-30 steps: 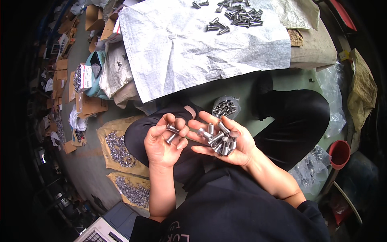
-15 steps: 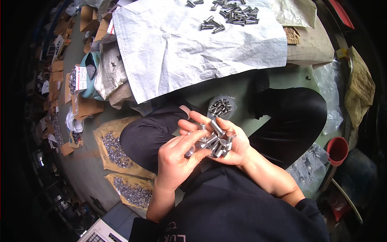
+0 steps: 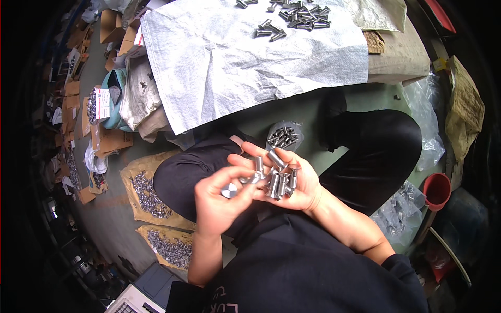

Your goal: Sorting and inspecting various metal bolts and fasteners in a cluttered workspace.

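1. The metal pins [image 3: 282, 182], smooth with flat heads, lie in a loose cluster on the palm of the right hand [image 3: 306, 189], above the person's lap; one upright pin [image 3: 259, 164] stands by the fingers
2. Half a second ago the left hand [image 3: 215, 204] reached further over that palm; now it has drawn back a little, and more of the cluster shows, so the work seems to be on single pieces rather than the whole handful
3. The left hand is curled, thumb and forefinger apparently pinching a single pin [image 3: 254, 178] beside the right fingers; a round pin head [image 3: 228, 191] shows inside its curl, though how it is gripped I cannot tell
4. The right hand is palm up, lightly cupped, its fingers spread
5. Beyond the hands, a clear bag [image 3: 297, 131] of similar pieces sits on the floor
6. Further out, a white sheet [image 3: 209, 68] bears a pile of pins [image 3: 305, 18]
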`<state>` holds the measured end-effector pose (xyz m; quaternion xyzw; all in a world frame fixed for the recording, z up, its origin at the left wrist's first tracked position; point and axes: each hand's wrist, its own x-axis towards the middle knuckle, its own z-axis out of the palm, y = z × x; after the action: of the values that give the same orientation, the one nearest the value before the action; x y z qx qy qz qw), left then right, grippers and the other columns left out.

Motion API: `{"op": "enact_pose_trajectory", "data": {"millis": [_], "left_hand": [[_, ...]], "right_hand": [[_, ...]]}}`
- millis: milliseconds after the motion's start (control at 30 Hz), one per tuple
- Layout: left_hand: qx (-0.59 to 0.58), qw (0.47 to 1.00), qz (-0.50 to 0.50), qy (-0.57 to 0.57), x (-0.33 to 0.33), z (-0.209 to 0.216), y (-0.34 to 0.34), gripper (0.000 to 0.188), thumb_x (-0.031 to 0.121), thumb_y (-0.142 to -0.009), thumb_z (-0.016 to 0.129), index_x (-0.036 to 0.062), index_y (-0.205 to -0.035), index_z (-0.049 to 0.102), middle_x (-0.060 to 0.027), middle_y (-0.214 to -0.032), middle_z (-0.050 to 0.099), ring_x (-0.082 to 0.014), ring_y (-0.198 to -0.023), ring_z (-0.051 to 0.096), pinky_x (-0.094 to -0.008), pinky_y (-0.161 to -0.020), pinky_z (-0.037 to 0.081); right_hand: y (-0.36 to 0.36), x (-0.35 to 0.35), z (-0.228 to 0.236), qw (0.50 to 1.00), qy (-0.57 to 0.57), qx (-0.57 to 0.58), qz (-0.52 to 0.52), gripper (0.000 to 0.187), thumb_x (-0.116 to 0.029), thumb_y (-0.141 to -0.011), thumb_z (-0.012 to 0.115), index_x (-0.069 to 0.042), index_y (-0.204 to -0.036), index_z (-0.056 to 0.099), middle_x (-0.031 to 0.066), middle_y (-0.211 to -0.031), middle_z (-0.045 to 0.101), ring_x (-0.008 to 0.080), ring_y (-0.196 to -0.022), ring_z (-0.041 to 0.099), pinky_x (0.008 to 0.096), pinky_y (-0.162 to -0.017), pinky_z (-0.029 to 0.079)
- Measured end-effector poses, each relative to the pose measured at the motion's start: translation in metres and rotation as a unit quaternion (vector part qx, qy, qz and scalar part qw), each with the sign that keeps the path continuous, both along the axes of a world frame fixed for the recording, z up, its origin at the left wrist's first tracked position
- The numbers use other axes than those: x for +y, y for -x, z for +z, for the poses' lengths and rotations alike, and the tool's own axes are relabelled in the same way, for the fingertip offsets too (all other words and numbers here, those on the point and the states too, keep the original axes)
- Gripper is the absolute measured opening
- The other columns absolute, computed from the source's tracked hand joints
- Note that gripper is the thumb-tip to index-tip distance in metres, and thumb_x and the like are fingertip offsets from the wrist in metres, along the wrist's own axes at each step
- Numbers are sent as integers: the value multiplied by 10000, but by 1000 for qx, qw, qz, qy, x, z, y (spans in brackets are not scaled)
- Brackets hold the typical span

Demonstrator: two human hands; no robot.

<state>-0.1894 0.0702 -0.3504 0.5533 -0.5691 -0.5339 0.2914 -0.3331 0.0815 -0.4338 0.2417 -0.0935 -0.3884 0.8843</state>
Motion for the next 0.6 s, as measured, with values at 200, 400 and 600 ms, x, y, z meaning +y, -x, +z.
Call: {"op": "enact_pose_trajectory", "data": {"millis": [200,400,600], "left_hand": [[284,936,54,-203,-9,-16,-26,187,-9,-722,574,-12,-908,554,-53,-717,566,-38,-495,416,-157,-408,319],[433,848,60,-299,-7,-23,-29,156,3,-741,572,7,-897,562,-61,-726,563,-55,-491,391,-174,-410,314],[593,740,-4,-319,-6,-33,-32,142,60,-733,610,31,-865,565,-15,-612,422,-117,-525,377,-202,-413,330]], "right_hand": [[-1,-1,8,999,-31,22,8,585,-316,-844,425,-79,-1338,221,183,-1353,266,349,-1223,307,542,-1003,191],[-1,1,2,1000,0,23,16,516,-323,-859,407,-66,-1296,313,190,-1335,293,332,-1211,320,532,-959,293],[-2,0,2,1000,-11,22,7,557,-332,-862,403,-73,-1329,243,194,-1366,226,364,-1219,303,547,-941,303]]}}
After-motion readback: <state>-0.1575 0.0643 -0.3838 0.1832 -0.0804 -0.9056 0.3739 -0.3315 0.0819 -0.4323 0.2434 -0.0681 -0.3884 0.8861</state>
